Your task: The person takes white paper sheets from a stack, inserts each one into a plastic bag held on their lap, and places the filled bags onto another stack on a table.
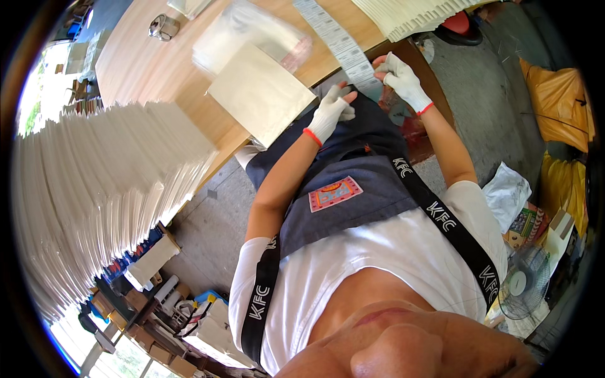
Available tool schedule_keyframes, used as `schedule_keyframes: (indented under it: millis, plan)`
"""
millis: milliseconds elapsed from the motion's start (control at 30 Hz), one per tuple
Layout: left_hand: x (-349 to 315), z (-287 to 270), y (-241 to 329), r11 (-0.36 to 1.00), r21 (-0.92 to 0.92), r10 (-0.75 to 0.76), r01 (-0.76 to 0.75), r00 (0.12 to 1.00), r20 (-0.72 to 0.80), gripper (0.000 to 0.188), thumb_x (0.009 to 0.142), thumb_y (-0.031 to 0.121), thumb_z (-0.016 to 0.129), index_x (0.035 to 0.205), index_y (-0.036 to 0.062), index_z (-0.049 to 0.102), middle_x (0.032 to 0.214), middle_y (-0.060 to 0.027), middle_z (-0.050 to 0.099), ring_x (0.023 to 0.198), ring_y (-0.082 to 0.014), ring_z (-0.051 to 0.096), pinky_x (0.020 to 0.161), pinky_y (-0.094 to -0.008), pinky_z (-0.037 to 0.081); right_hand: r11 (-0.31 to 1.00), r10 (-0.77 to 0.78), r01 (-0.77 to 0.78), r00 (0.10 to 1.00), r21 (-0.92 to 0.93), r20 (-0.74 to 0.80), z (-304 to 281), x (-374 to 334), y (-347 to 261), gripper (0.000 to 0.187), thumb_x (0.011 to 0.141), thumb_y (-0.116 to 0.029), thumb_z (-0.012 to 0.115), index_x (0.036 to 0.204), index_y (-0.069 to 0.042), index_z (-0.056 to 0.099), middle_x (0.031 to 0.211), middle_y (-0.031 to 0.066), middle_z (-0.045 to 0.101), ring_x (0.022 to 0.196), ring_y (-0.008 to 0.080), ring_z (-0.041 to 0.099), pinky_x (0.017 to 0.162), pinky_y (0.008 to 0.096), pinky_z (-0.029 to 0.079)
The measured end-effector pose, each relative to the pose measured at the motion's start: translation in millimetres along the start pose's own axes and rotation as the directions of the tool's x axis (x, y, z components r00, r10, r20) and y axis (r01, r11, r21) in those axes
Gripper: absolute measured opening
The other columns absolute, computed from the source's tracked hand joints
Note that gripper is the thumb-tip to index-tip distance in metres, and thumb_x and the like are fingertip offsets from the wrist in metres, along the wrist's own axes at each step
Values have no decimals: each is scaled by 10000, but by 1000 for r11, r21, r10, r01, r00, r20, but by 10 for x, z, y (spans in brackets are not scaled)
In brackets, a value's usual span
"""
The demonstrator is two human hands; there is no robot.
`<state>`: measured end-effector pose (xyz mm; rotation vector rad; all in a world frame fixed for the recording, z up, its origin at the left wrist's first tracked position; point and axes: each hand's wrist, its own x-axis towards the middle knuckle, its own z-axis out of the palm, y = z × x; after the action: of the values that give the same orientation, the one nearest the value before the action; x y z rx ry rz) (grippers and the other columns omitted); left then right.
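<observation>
A long strip of white printed labels [343, 48] runs over the table and down past its near edge, between my two hands. On its right side my right hand [406, 82], in a white glove with bare fingertips, pinches the strip's edge. My left hand [329, 113], gloved the same way, is just left of the strip's lower end. Its fingers are apart and loosely bent, with nothing visible in them. Left of that hand, a flat cream-white packet [261, 94] in clear film lies at the table edge. Beyond it is a pile of clear plastic bags [249, 38].
A tall stack of white packets [113, 183] rises at the left of the wooden table [135, 57]. More white packets [409, 16] stand at the far right. A metal tin [164, 27] sits at the back. A fan [524, 280] and yellow sacks [558, 101] are on the right.
</observation>
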<state>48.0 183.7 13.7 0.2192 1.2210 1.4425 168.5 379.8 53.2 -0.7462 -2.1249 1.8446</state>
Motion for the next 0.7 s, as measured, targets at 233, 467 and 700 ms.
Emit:
schedule_keyframes:
  millis: [233, 467, 700]
  plan:
    - [261, 373, 286, 979, -197, -68, 52, 995, -73, 55, 847, 84, 505, 885, 44, 508, 672, -27, 472, 452, -75, 372, 393, -249, 315, 519, -598, 577, 772, -630, 214, 39, -134, -524, 147, 602, -78, 681, 677, -34, 563, 837, 89, 595, 829, 271, 551, 776, 381, 434]
    - [206, -135, -80, 955, 230, -196, 187, 981, 15, 274, 854, 205, 527, 1089, 67, 550, 778, -67, 572, 529, -134, 552, 467, -251, 477, 598, -689, 602, 724, -530, 45, 295, 10, -826, 164, 664, -87, 688, 788, -36, 595, 900, 73, 596, 879, 270, 574, 778, 344, 447]
    - [-766, -1123, -457, 532, -772, -163, -348, 853, -496, 205, 909, 267, 519, 1058, 131, 549, 886, -68, 581, 495, -128, 400, 488, -276, 401, 965, -250, 260, 907, 16, 339, 1126, 901, -570, 165, 789, -91, 557, 928, -12, 600, 900, 59, 607, 862, 148, 578, 781, 267, 445]
